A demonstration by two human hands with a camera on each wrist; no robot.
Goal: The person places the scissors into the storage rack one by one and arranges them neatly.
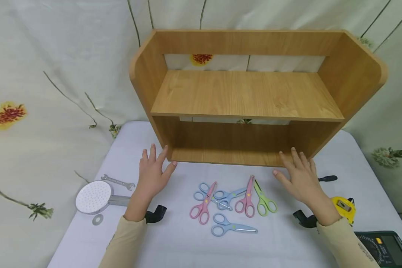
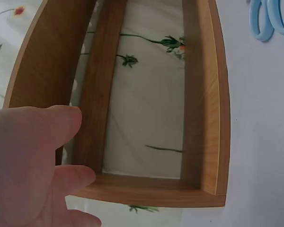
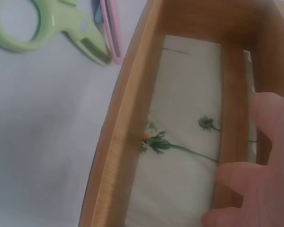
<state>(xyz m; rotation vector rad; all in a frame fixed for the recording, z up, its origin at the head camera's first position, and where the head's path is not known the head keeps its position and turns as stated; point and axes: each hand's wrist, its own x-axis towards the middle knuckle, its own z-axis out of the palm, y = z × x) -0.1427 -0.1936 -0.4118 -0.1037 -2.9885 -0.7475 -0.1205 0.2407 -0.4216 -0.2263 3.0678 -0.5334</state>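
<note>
A two-tier wooden shelf [image 1: 248, 93] stands at the back of the white table. My left hand [image 1: 152, 176] is spread at its lower left corner, fingers straight and holding nothing. By the lower right corner is my right hand [image 1: 301, 180], also spread with nothing in it. Both wrist views show fingers overlapping the wooden frame. Between the hands lie several small scissors: pink scissors [image 1: 204, 206] on the left, other pink scissors [image 1: 248, 201] in the middle, green scissors [image 1: 263, 201] at the right, and blue scissors [image 1: 232, 227] nearest me. More blue scissors [image 1: 226, 197] lie partly covered among them.
On the left are a white shower head [image 1: 93, 196], a wrench [image 1: 118, 182] and a grey washer [image 1: 98, 219]. A yellow tape measure [image 1: 344, 208], a black multimeter [image 1: 393, 247] and a black handle [image 1: 327, 178] lie on the right. Flowered cloth hangs behind the shelf.
</note>
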